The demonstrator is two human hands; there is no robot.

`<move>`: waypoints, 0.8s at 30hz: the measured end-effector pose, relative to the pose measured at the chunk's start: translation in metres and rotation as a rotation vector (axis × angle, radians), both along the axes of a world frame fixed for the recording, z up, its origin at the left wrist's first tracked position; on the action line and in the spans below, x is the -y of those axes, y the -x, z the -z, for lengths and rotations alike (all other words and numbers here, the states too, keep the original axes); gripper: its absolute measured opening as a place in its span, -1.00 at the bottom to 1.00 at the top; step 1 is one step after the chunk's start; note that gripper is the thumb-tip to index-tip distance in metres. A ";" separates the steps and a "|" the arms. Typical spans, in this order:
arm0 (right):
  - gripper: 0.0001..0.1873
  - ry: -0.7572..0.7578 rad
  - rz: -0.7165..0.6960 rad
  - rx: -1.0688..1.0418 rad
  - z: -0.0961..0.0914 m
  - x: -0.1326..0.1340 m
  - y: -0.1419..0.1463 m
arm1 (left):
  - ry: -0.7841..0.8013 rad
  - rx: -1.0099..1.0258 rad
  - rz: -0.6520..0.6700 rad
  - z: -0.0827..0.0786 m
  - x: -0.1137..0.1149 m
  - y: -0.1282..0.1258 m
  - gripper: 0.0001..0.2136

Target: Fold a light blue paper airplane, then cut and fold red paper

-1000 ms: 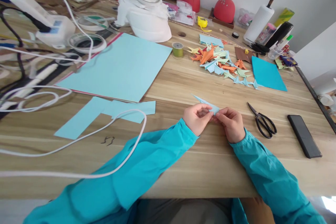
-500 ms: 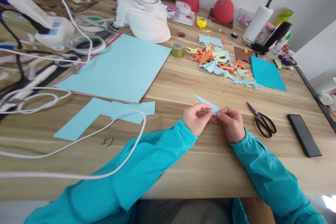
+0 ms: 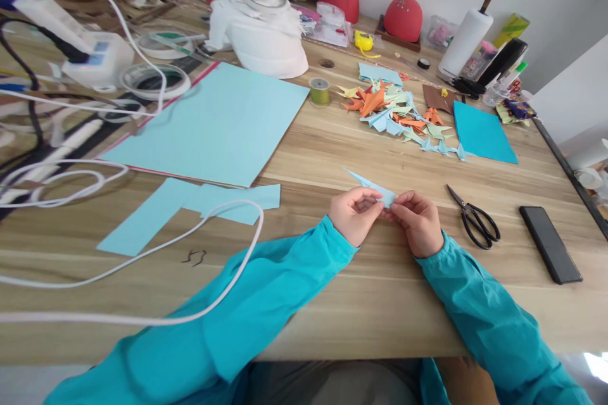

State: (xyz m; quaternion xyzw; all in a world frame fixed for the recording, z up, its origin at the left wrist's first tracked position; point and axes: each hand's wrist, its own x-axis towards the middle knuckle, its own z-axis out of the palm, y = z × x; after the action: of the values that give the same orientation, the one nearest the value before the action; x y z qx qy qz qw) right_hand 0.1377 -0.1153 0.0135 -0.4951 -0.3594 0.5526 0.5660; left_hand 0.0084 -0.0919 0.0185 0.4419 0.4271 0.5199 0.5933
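Note:
Between my two hands is a folded light-blue origami paper (image 3: pixel 387 196), with a thin point sticking out to the upper left. My left hand (image 3: pixel 356 212) pinches its near side between thumb and fingers. The thumb and forefinger of my right hand (image 3: pixel 418 223) grip its right end. Part of the paper is hidden behind my fingers. Farther back lies a pile of folded paper cranes (image 3: pixel 380 107) in orange, blue, green and yellow. To the right of my right hand lie black-handled scissors (image 3: pixel 477 221).
Light-blue paper sheets (image 3: pixel 223 120) and cut strips (image 3: pixel 142 221) lie at left. A white cable (image 3: pixel 254 247) loops over my left sleeve. Also on the table are a green thread spool (image 3: pixel 320 92), a black phone (image 3: pixel 551 245) and a bright blue paper square (image 3: pixel 484 133).
Hardly anything differs. My right hand and the paper's right end have shifted very slightly; both hands keep their pinch on the folded paper.

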 end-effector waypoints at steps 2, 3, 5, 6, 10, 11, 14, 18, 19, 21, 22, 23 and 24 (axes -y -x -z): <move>-0.76 -0.003 0.010 0.012 0.001 0.000 0.000 | 0.023 0.028 0.002 -0.001 0.000 0.000 -0.86; -0.76 -0.004 0.016 0.015 0.001 0.000 0.000 | 0.035 0.043 0.007 -0.001 -0.001 0.001 -0.87; -0.76 -0.008 0.022 0.014 0.002 0.000 0.000 | 0.058 0.071 0.021 -0.002 -0.001 0.002 -0.88; -0.76 -0.009 0.022 0.012 0.002 0.000 0.000 | 0.068 0.085 0.027 -0.002 -0.002 0.002 -0.88; -0.75 -0.002 0.025 0.019 0.000 0.000 0.000 | 0.094 0.125 0.028 -0.004 -0.002 0.003 -0.90; -0.75 -0.004 0.027 0.023 0.000 0.000 0.000 | 0.096 0.126 0.030 -0.004 -0.002 0.003 -0.90; -0.75 -0.011 0.028 0.021 0.000 0.000 0.000 | 0.099 0.119 0.038 -0.006 -0.002 0.003 -0.90; -0.76 -0.010 0.028 0.017 0.000 0.000 0.000 | 0.085 0.108 0.036 -0.003 -0.002 0.002 -0.90; -0.76 -0.012 0.027 0.019 0.000 -0.001 0.000 | 0.077 0.104 0.028 -0.001 -0.003 0.001 -0.89; -0.76 -0.016 0.027 0.023 0.000 -0.001 0.001 | 0.053 0.096 0.005 0.002 -0.003 0.000 -0.87; -0.77 -0.019 0.029 0.025 0.000 -0.001 0.001 | 0.041 0.090 -0.003 0.003 -0.003 -0.001 -0.86; -0.77 -0.021 0.029 0.026 0.000 0.000 0.001 | 0.033 0.084 -0.010 0.003 -0.004 -0.001 -0.85; -0.77 -0.024 0.027 0.025 0.001 0.000 0.001 | 0.029 0.078 -0.014 0.003 -0.004 -0.002 -0.85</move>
State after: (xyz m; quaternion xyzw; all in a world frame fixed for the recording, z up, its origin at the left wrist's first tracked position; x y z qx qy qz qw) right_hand 0.1369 -0.1151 0.0128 -0.5000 -0.3662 0.5343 0.5748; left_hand 0.0100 -0.0883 0.0153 0.4099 0.4143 0.5346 0.6121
